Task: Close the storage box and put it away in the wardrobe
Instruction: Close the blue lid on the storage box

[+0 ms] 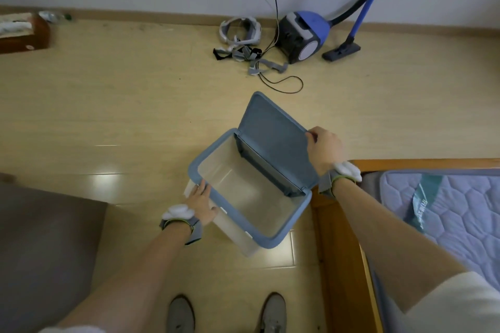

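A white storage box (232,235) with a blue rim stands on the wooden floor, and I see nothing inside it. Its blue hinged lid (270,132) is swung up and back, showing its underside. My right hand (323,150) grips the lid's right edge. My left hand (201,205) lies flat against the box's left side just under the rim, fingers spread. No wardrobe is in view.
A bed (446,213) with a wooden frame and quilted mattress stands close on the right. A brown surface (46,238) fills the lower left. A blue vacuum cleaner (303,35), a headset (239,34), straps and a cable lie by the far wall. My shoes (181,313) are below.
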Tool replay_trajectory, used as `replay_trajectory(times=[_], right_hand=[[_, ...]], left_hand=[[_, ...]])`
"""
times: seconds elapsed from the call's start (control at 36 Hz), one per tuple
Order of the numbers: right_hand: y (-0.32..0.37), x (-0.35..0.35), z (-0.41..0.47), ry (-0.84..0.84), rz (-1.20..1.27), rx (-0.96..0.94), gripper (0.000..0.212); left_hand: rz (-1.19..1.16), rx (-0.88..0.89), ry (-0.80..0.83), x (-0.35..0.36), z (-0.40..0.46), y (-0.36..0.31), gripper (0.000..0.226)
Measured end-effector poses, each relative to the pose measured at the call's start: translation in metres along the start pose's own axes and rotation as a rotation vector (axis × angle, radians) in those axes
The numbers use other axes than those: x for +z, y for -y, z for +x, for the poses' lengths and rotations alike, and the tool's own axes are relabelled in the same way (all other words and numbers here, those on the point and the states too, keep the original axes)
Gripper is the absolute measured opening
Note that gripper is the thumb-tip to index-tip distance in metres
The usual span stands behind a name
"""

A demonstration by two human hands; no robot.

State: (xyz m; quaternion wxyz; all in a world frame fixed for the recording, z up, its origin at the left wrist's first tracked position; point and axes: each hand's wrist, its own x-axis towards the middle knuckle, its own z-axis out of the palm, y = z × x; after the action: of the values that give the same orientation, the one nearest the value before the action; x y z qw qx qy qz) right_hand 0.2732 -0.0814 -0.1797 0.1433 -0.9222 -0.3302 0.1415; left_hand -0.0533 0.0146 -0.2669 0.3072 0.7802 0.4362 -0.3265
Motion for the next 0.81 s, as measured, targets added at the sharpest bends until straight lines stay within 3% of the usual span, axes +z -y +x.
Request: replay_trajectory(times=[0.11,0.31,0.44,0.69,0.81], right_hand=[[0.011,0.016,-0.055,-0.072,0.062,-0.094,0.023],[0.029,0.054,-0.114,-0.016,0.055,-0.156,0.015],[0.033,0.094,-0.141,0.208,-0.061,-0.215,0.016],[0.037,0.152,-0.166,0.374,-0.216,-0.248,0.06],[0.037,0.161,-0.168,0.426,-0.229,-0.243,0.059]], left_hand=[[0.018,0.033,0.033,-0.005,-0.001,0.003,0.081],[0.053,0.034,0.008,0.002,-0.003,0.009,0.082],[0.059,0.047,-0.051,0.01,0.0,0.018,0.087],[0.047,0.04,-0.173,0.014,-0.012,0.009,0.082],[0.055,0.038,-0.193,0.015,-0.015,0.011,0.078]])
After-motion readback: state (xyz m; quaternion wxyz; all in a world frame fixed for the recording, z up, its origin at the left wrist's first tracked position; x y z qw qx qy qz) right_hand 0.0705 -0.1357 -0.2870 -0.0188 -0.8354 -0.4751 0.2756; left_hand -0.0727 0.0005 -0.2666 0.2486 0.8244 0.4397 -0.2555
